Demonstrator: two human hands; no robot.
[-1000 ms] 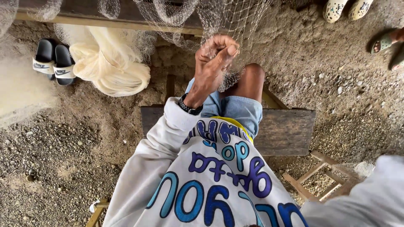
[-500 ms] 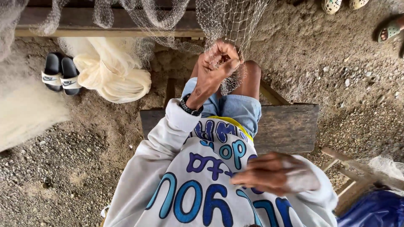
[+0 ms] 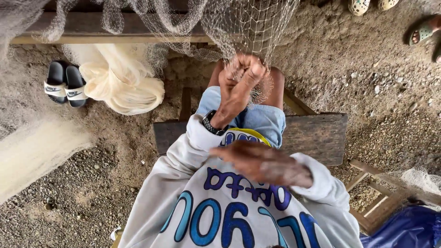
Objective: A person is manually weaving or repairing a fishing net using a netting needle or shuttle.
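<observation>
My left hand (image 3: 241,76), a dark watch on its wrist, is raised in front of my knees and closed on a bunch of fine fishing net (image 3: 250,23) that hangs down from above. My right hand (image 3: 262,163) is in front of my chest, over my white printed sweatshirt (image 3: 220,206). It is motion-blurred with its fingers pointing left, and whether it holds anything cannot be told. I sit on a dark wooden bench (image 3: 312,138), and my denim shorts (image 3: 262,117) show below the left hand.
A cream bundle of net (image 3: 121,82) and a pair of black slides (image 3: 64,85) lie at the upper left by a wooden beam (image 3: 115,32). More net spreads at the left edge. Other people's sandalled feet (image 3: 425,32) stand at the top right. A wooden frame (image 3: 367,202) and blue cloth (image 3: 404,229) sit at the lower right on the gravel.
My right hand came in from the lower right and moved up and left across my chest. My left hand stayed closed on the net, shifting slightly right.
</observation>
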